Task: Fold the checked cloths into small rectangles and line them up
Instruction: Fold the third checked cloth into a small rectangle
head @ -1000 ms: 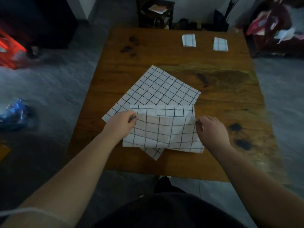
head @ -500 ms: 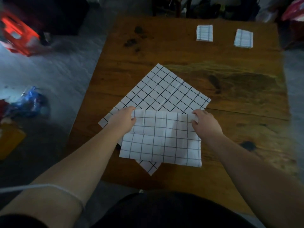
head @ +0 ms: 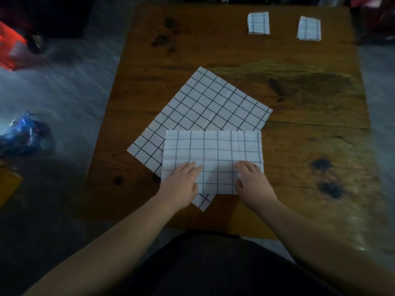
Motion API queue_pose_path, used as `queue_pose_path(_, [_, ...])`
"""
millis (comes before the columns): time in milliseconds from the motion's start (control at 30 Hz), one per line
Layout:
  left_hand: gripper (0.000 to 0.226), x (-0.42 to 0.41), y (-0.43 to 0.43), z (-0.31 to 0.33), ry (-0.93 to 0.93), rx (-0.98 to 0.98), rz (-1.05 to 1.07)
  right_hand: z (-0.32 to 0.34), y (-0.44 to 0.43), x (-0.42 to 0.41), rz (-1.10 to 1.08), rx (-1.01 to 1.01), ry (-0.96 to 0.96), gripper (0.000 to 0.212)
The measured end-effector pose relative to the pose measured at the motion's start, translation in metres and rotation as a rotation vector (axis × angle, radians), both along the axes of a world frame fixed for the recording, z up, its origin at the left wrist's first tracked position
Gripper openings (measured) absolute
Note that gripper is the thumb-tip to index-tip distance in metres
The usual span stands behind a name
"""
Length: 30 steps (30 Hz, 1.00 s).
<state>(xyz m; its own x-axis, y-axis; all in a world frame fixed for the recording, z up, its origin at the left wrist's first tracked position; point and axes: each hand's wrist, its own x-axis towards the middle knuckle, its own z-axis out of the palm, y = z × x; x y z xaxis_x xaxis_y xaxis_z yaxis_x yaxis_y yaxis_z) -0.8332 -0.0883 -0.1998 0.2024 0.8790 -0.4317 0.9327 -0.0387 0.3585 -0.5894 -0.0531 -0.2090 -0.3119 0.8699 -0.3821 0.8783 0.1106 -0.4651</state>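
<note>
Your head view dim overall, room underlit. White checked cloths [head: 213,154] are brightest areas. Faint sheen on desk [head: 299,86] at right-centre and near right corner. Floor [head: 64,92] at left smeared by motion blur; red object [head: 10,50] and blue object [head: 23,135] there unsharp. Wide-angle bending visible at desk edges. Grain soft, corners darkest.

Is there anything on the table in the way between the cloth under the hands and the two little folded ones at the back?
Only the open checked cloth, which lies partly under the half-folded cloth and stretches toward the back. Beyond it, bare wooden table runs up to the two folded rectangles.
</note>
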Motion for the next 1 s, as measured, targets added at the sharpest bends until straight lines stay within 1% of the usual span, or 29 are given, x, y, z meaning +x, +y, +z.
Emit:
queue_pose_path(100, [0.061, 0.007, -0.03, -0.009, -0.001, 0.017, -0.076, -0.002, -0.035, -0.019, 0.063, 0.022, -0.031, 0.057])
queue_pose_path(167, [0.061, 0.012, -0.047, -0.018, 0.037, 0.016, -0.171, -0.008, -0.056, -0.03, 0.151, 0.028, -0.068, 0.06])
queue_pose_path(233, [0.065, 0.015, -0.059, -0.026, 0.08, -0.004, -0.25, -0.016, -0.073, -0.039, 0.25, 0.008, -0.124, 0.062])
queue_pose_path(300, [0.071, 0.017, -0.066, -0.032, 0.103, -0.02, -0.267, -0.023, -0.084, -0.044, 0.278, -0.02, -0.168, 0.065])
queue_pose_path(467, [0.073, 0.016, -0.069, -0.043, 0.137, 0.002, -0.27, -0.035, -0.095, -0.049, 0.264, -0.029, -0.268, 0.069])
queue_pose_path(633, [0.071, 0.003, -0.074, -0.05, 0.126, 0.04, -0.274, -0.037, -0.1, -0.046, 0.242, -0.007, -0.297, 0.068])
queue_pose_path(800, [0.07, -0.03, -0.089, -0.052, 0.142, 0.052, -0.166, -0.037, -0.102, -0.025, 0.134, -0.001, -0.356, 0.066])
queue_pose_path(1000, [0.072, -0.065, -0.105, -0.049, 0.178, 0.003, -0.023, -0.037, -0.106, 0.016, -0.053, -0.029, -0.403, 0.067])
